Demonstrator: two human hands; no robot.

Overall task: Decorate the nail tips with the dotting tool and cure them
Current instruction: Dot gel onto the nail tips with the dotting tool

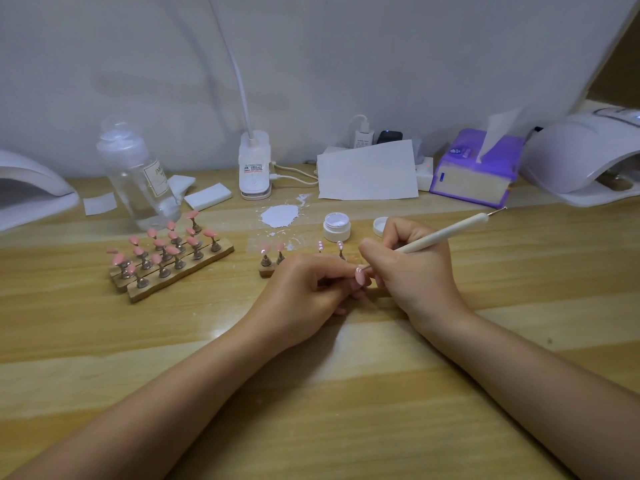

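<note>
My left hand [304,289] pinches a pink nail tip [360,276] on its stand at the table's middle. My right hand [412,261] grips the white dotting tool [446,233] like a pen, its lower end touching the top of that tip. Behind my hands a small wooden strip [266,271] holds pink tips [265,249]; two on the right [340,245] carry white dots. A white gel pot [336,226] stands open with its lid [380,226] beside it. One curing lamp [585,157] sits far right, another [31,192] far left.
Two wooden racks [169,265] with several pink tips stand to the left. Behind them is a clear pump bottle [138,174]. A white smear [280,215] marks the table. A desk lamp base [255,168], paper sheet [369,171] and purple tissue pack [476,171] line the back.
</note>
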